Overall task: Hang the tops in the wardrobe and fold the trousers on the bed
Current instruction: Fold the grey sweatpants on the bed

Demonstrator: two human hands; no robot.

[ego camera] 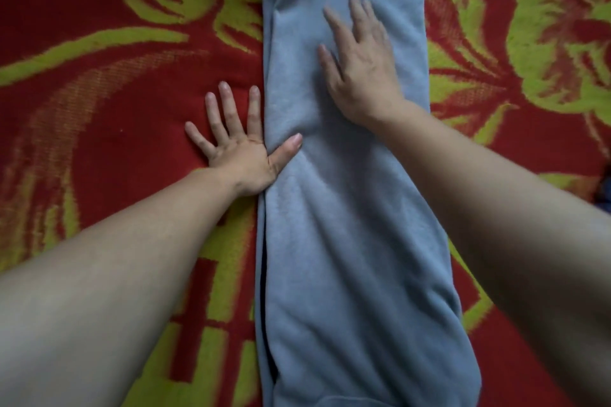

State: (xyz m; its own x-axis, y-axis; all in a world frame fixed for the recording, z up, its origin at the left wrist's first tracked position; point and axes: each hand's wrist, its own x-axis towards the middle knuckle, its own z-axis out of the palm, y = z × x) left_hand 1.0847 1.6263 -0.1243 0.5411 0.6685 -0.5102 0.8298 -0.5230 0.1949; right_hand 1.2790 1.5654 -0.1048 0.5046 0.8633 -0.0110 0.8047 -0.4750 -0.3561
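Your left hand [238,149] lies flat on the blanket [99,129], fingers spread, thumb on the trousers [347,225]; your right hand [358,66] presses them, fingers straight.

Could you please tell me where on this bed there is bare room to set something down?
Bare bedspread lies on both sides of the trousers: a wide patch left of the left hand, and another right of the right forearm. The middle strip is crowded: the trousers fill it, with the right hand flat on them.
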